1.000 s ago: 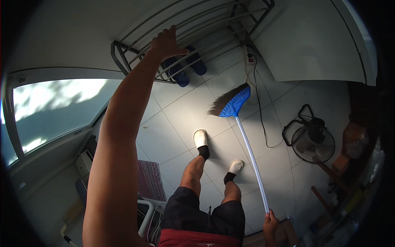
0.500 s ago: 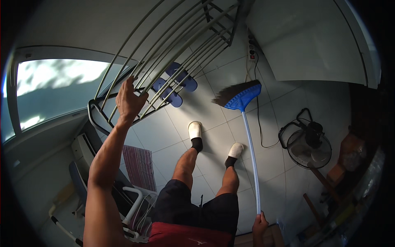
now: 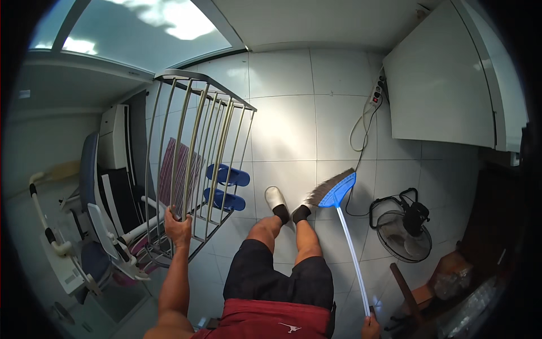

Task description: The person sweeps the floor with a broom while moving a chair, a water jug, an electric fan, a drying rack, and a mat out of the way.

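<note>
My left hand (image 3: 178,226) grips a tube of a metal drying rack (image 3: 191,130), which stands tilted on my left with its long rails running away from me. Through the bars show a pair of blue slippers (image 3: 227,175) and a striped purple mat (image 3: 179,175). Down at the lower right, my right hand (image 3: 370,327) is closed round the end of the pale blue handle of a broom (image 3: 353,254). The broom's blue head and dark bristles are up in front of my right foot, partly covering it; whether they touch the floor I cannot tell.
A black fan (image 3: 403,234) lies on the tiles at the right, beside boxes and plastic bags (image 3: 451,277). Its cord runs to a power strip (image 3: 376,93) near a white cabinet (image 3: 440,79). Exercise equipment (image 3: 104,226) fills the left side, below a window (image 3: 152,28).
The drying rack has swung from the upper middle over to my left, my left hand still on it. The view has turned, my feet are closer together, and the broom stays in my right hand.
</note>
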{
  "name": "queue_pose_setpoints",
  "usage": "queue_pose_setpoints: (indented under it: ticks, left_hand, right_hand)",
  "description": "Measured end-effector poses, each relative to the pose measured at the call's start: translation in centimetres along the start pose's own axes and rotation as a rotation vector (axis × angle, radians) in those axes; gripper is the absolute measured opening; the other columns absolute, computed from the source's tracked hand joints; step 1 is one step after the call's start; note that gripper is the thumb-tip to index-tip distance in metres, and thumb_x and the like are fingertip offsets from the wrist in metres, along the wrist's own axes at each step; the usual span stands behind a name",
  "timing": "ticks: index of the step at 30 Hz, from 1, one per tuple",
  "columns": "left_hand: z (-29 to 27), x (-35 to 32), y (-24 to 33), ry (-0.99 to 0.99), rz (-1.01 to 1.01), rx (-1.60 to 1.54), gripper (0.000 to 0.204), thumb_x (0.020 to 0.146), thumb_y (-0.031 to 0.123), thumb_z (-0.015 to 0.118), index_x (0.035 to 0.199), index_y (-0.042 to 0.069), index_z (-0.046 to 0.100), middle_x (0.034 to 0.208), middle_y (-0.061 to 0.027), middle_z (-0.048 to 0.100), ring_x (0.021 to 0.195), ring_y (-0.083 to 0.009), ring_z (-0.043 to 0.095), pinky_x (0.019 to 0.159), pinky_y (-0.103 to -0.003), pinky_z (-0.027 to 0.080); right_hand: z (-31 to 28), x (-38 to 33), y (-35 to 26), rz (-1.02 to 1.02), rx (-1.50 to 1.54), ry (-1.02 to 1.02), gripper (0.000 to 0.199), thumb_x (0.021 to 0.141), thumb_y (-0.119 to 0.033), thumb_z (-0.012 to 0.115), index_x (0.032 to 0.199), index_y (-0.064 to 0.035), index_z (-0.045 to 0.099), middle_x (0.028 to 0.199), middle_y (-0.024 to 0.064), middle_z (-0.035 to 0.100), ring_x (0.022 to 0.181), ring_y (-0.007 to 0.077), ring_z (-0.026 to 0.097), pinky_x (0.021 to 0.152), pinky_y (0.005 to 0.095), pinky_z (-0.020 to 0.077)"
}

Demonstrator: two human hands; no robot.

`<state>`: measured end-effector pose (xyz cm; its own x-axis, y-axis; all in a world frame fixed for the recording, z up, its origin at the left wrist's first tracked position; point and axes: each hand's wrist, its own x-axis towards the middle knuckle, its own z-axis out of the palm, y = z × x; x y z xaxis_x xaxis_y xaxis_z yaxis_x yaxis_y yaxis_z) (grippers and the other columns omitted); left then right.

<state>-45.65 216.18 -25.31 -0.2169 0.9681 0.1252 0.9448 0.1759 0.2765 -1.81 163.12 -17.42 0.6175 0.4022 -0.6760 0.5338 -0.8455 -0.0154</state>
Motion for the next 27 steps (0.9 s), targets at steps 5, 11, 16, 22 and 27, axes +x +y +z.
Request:
queue_pose_setpoints:
  ticks: [5, 11, 16, 22, 27]
  left_hand:
    - [-1.0, -14.6, -10.3, 0.031, -0.416, 0.112, 0.059, 0.059, 0.015, 0.069, 0.112, 0.003, 0.048, 0.078, -0.0051, 0.047, 0.067, -0.0205, 0.048, 0.065, -0.033, 0.042]
    - [0.2, -29.3, -18.7, 0.048, -0.82, 0.03, 0.057, 0.062, 0.013, 0.068, 0.114, 0.003, 0.046, 0.078, -0.0046, 0.045, 0.07, -0.0205, 0.048, 0.069, -0.032, 0.042]
    - [-1.5, -41.8, -23.2, 0.105, -1.046, -0.007, 0.057, 0.065, 0.012, 0.065, 0.117, 0.006, 0.043, 0.082, -0.0051, 0.044, 0.075, -0.0204, 0.047, 0.072, -0.03, 0.041]
    - [2.9, -49.2, -29.1, 0.064, -1.238, -0.094, 0.06, 0.07, 0.013, 0.064, 0.122, 0.0, 0.037, 0.106, -0.0164, 0.048, 0.091, -0.0267, 0.05, 0.08, -0.035, 0.041]
    - [3.1, -52.4, -30.1, 0.073, -1.257, -0.105, 0.061, 0.07, 0.016, 0.066, 0.121, -0.001, 0.037, 0.104, -0.0169, 0.047, 0.09, -0.0289, 0.049, 0.079, -0.035, 0.041]
  right_hand:
    - [4.3, 10.5, -13.1, -0.134, -0.087, -0.091, 0.022, 0.082, -0.023, 0.049, 0.096, -0.008, 0.056, 0.07, 0.0214, 0.059, 0.07, 0.0412, 0.057, 0.062, 0.0482, 0.0438]
    - [9.4, 21.5, -35.0, -0.387, 0.153, 0.033, 0.024, 0.085, -0.028, 0.044, 0.089, -0.0055, 0.053, 0.071, 0.0208, 0.057, 0.07, 0.0416, 0.054, 0.063, 0.0454, 0.0421]
    - [10.9, 17.9, -33.0, -0.565, 0.386, 0.003, 0.025, 0.088, -0.028, 0.042, 0.078, -0.0063, 0.051, 0.051, 0.0056, 0.046, 0.04, 0.016, 0.045, 0.039, 0.03, 0.0364]
    - [8.2, 11.2, -17.6, -0.495, 0.092, 0.126, 0.027, 0.084, -0.025, 0.049, 0.094, -0.0009, 0.058, 0.061, 0.013, 0.052, 0.056, 0.0196, 0.05, 0.055, 0.0337, 0.0403]
    - [9.7, 9.8, -17.4, -0.458, -0.149, 0.057, 0.025, 0.083, -0.026, 0.048, 0.087, -0.004, 0.058, 0.063, 0.0171, 0.053, 0.06, 0.027, 0.055, 0.059, 0.0378, 0.0416]
